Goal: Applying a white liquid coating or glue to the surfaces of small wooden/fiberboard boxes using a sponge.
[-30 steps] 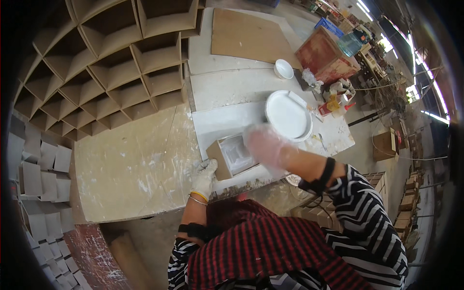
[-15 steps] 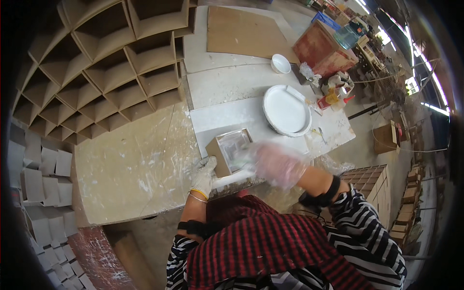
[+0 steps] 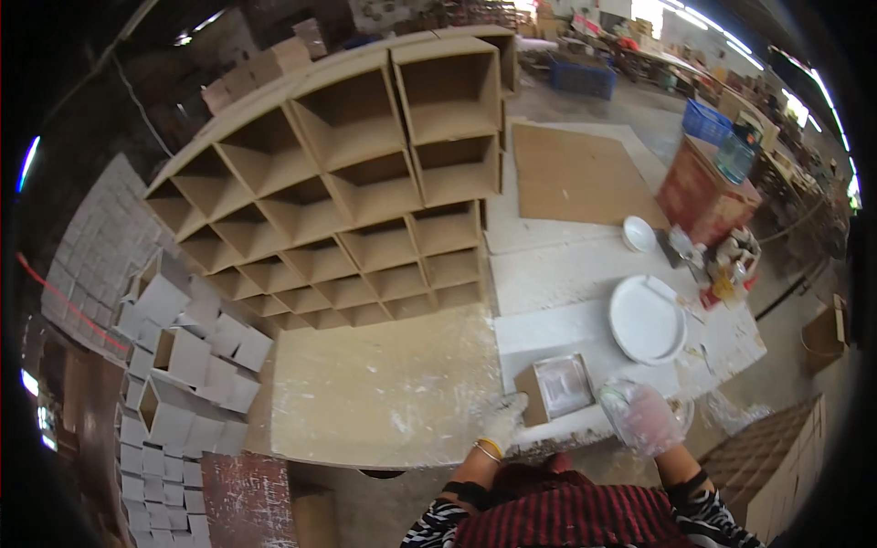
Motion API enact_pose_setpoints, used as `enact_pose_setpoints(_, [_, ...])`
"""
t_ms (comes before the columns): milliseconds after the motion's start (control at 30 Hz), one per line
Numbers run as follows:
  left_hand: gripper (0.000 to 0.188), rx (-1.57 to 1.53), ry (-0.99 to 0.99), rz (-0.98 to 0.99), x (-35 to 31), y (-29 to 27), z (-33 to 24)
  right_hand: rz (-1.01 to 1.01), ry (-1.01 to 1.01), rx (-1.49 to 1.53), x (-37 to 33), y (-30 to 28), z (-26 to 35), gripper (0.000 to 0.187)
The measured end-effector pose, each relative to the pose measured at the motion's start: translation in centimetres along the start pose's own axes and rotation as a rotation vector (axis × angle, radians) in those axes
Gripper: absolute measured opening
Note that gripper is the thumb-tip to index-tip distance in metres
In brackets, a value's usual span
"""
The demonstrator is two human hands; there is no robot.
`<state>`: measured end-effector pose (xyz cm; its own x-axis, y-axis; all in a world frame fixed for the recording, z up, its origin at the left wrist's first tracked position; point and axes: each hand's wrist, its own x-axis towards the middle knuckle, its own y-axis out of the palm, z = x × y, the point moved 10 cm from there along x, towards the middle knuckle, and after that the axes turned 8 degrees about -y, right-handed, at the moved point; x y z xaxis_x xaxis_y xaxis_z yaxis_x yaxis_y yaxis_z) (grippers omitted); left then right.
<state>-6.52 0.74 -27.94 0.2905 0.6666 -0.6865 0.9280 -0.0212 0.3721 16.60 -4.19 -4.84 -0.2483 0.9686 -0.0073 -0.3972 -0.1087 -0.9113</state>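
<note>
A small brown cardboard box stands on the white-stained board near the table's front edge. Its open side faces up, showing a whitish, shiny inside. My left hand, in a pale work glove, grips the box's left side; part of its fingers is hard to make out. Just right of the box is my right hand, covered by a clear plastic glove over a pinkish one. Its fingers are curled around something pale, too unclear to name. Beyond it lies a round white basin with white material inside and a pale bar across its rim.
Stacked cardboard boxes with open fronts rise at the back left. White boxes are piled at far left. A white bowl, a flat cardboard sheet, a red crate-like box and bottles sit on the right.
The view has swung left and up, so the table appears lower and farther right. My right hand has drawn back from over the box to its right side; my left hand stays against it.
</note>
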Motion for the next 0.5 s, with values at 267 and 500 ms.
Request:
enact_pose_setpoints(267, [0.051, 0.251, 0.122, -0.204, 0.0, -0.2, -3.8, -0.221, 0.289, 0.804, -0.2, 2.1, -2.0, 0.032])
enact_pose_setpoints(500, [0.039, 0.398, 0.565, -0.518, -15.1, -4.0, -7.3, -0.105, 0.193, 0.764, 1.9, 0.0, 0.2, 0.031])
